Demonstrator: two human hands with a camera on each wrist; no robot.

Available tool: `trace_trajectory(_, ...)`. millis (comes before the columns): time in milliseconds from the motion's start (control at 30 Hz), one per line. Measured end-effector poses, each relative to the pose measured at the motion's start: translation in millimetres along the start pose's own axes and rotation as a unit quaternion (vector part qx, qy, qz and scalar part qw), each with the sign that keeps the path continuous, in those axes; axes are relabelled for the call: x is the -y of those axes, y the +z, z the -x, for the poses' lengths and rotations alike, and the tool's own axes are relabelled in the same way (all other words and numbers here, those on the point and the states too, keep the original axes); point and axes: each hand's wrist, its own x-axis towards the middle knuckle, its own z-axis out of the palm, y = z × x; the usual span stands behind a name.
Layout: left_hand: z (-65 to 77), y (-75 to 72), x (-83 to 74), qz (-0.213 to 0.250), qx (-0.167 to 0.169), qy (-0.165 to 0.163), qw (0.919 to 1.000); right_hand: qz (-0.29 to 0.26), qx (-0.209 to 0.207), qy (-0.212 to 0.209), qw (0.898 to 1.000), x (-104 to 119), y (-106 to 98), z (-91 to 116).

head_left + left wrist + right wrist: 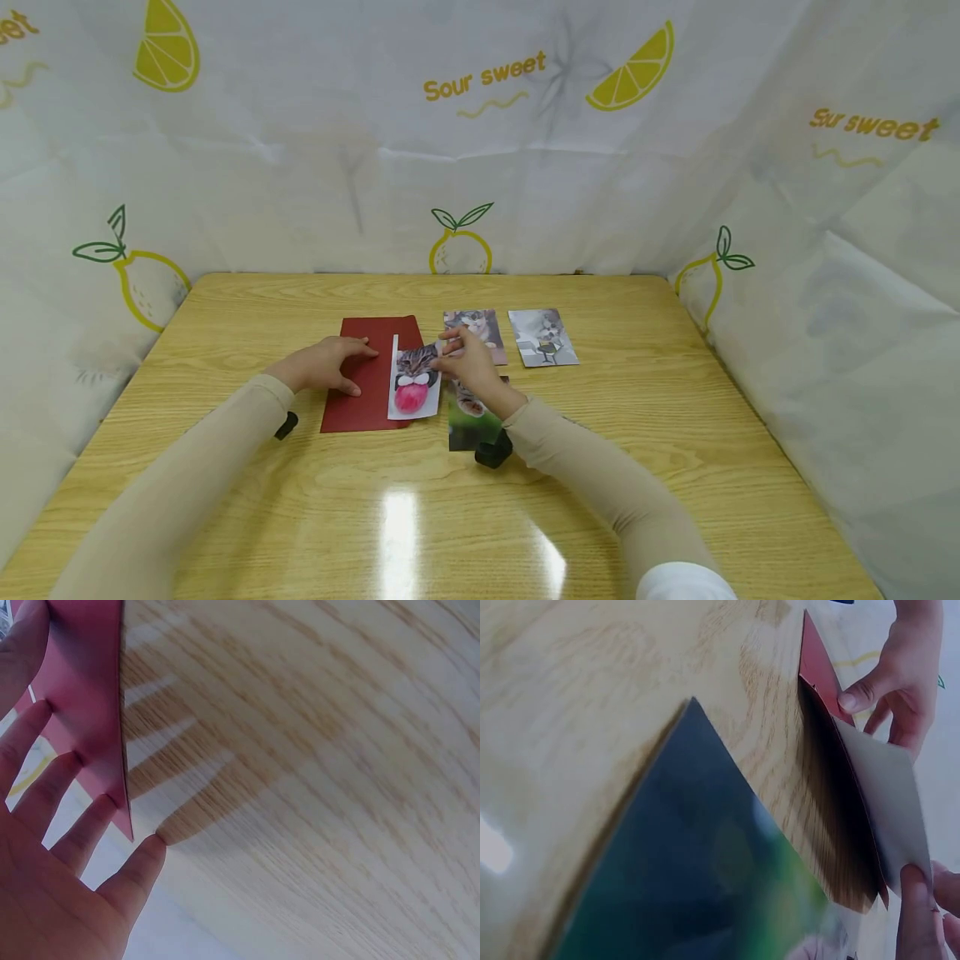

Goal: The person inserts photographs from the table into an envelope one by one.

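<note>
Holding a tabby cat photo (413, 385) at the right side of a red envelope (356, 404), the right hand (476, 371) pinched its edge between thumb and fingers. The left hand (322, 364) rested on the envelope with the fingers spread, grasping nothing. The photo was over the envelope's right part, and its whitish back showed in the right wrist view; whether some part was already inside, I could not tell. In my judgement, the work was only partly done: this photo was in handling, while a grey cat photo (480, 327), a pale print (543, 337) and a green-background photo (465, 432) lay outside on the wooden table (637, 433). Whether the envelope already contained any photo was not visible. As for writing, the backdrop cloth (300, 167) carried "Sour sweet" in two places, and a cut-off "eet" stood at the left edge; on the envelope and the photos, I could read no brand or label.
</note>
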Motion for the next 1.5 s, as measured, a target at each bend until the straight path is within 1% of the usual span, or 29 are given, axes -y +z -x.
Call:
trace_trajectory(133, -0.6, 0.3, 0.2, 0.002, 0.000, -0.004, 1.0000, 0.000, 0.013, 0.013, 1.000, 1, 1, 3)
trace_trajectory(233, -0.4, 0.1, 0.0, -0.001, -0.001, 0.000, 1.0000, 0.007, 0.025, 0.030, 0.999, 2, 1, 5)
trace_trajectory(367, 0.3, -0.4, -0.8, -0.001, -0.002, 0.003, 1.0000, -0.002, 0.044, 0.057, 0.997, 3, -1, 7)
trace_trajectory(433, 0.5, -0.5, -1.2, 0.001, -0.001, 0.000, 1.0000, -0.015, 0.051, 0.066, 0.996, 2, -1, 8)
trace_trajectory(533, 1.0, -0.4, -1.1, -0.002, 0.000, -0.001, 1.0000, -0.028, 0.059, 0.064, 0.996, 3, -1, 8)
trace_trajectory(667, 0.6, 0.4, -0.3, -0.003, 0.001, -0.001, 1.0000, -0.025, 0.063, 0.059, 0.996, 3, 0, 8)
trace_trajectory(1167, 1.5, -2.1, -2.6, -0.001, 0.001, -0.003, 1.0000, -0.019, 0.062, 0.069, 0.995, 7, 10, -1)
trace_trajectory(1500, -0.4, -0.3, -0.4, -0.004, 0.004, -0.005, 1.0000, -0.016, 0.059, 0.064, 0.996, 9, 18, -2)
